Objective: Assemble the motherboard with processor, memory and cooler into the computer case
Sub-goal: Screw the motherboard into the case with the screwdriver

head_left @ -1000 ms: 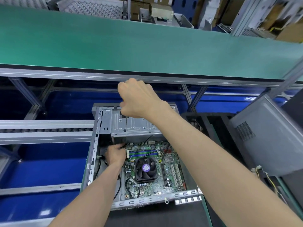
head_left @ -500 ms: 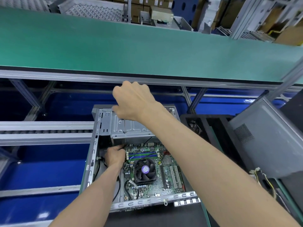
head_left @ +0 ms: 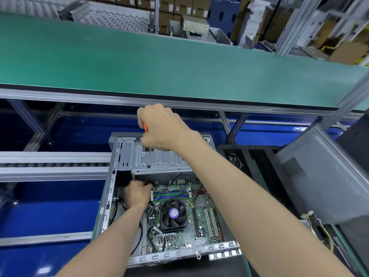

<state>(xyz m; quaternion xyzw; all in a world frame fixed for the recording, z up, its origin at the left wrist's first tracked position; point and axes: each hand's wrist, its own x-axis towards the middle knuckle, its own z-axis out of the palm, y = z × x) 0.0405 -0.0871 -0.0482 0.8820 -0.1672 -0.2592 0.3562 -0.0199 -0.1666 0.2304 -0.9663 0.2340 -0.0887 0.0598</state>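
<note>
An open grey computer case (head_left: 111, 196) lies flat in front of me. Inside it sits the green motherboard (head_left: 199, 232) with a black fan cooler (head_left: 173, 213) and blue and green memory slots (head_left: 171, 195). My right hand (head_left: 161, 126) grips an orange-handled screwdriver (head_left: 149, 156) above the case. Its thin shaft runs straight down through a hole in the metal drive cage (head_left: 165, 160). My left hand (head_left: 137, 193) is inside the case at the board's far left corner, fingers curled and pinching at the shaft's lower end. The tip is hidden.
A long green conveyor belt (head_left: 179, 66) runs across behind the case. On the left is a metal roller rail (head_left: 50, 164). A black foam tray (head_left: 249, 162) and a tilted grey case panel (head_left: 319, 176) stand at the right, with loose yellow and black cables (head_left: 319, 226) below.
My right hand has shifted slightly left and down with the screwdriver, and the orange handle now shows. My left hand stays at the board's corner.
</note>
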